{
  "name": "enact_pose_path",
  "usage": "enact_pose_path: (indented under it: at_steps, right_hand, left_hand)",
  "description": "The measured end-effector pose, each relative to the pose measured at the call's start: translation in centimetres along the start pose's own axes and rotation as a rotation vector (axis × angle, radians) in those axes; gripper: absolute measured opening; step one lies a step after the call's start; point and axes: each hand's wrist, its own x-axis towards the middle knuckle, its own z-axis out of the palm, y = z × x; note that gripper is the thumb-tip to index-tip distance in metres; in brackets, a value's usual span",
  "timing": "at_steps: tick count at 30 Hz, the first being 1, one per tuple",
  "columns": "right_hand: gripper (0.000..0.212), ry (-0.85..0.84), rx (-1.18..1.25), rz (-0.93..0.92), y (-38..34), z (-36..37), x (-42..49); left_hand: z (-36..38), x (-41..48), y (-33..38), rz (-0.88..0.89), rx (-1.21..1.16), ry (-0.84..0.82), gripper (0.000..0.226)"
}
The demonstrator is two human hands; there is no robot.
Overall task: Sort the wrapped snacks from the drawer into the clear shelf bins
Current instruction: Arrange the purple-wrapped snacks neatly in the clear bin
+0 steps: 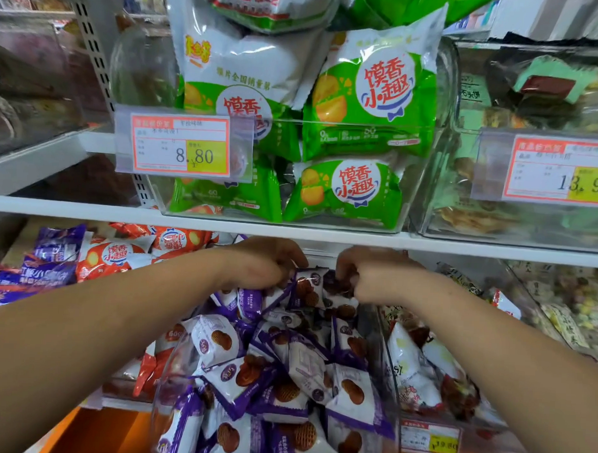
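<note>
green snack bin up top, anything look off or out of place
Yes. The green packs are heaped well above the clear bin's front wall, tilted every way, so the top ones look ready to slide out. An orange wrapper shows at its bottom left, maybe a stray.

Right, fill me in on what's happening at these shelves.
A person is reaching with both arms into a clear bin heaped with purple packets on the lower shelf. The left hand and the right hand are close together at the back of the heap, each curled around packets there. The bin above is stuffed with green packs behind an 8.80 price tag, and orange-red packs lie to the left.
</note>
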Motion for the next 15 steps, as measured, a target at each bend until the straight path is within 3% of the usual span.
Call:
enact_pose_path:
  at_steps: [3,7,10,12,15]
  right_hand:
    - [0.040,0.050,0.296,0.047,0.5,-0.4,-0.4]
    - [0.053,0.143,0.298,0.006,0.0,1.1,-1.1]
    - [0.045,0.299,0.400,0.028,0.3,2.3,-1.0]
    - [0.044,0.299,0.366,0.056,1.0,1.9,-1.3]
    - [0.043,0.174,0.185,0.033,1.3,0.7,-2.2]
  left_hand:
    - [-0.1,-0.4,0.3,-0.030,-0.126,-0.001,0.037]
    - [0.9,-0.2,1.1,-0.020,-0.429,0.008,0.031]
    - [1.6,-0.1,1.3,-0.024,-0.579,0.015,0.026]
    - [1.6,-0.2,1.5,-0.003,-0.469,0.045,0.024]
    - [1.2,-1.0,2.5,0.029,0.030,0.212,0.026]
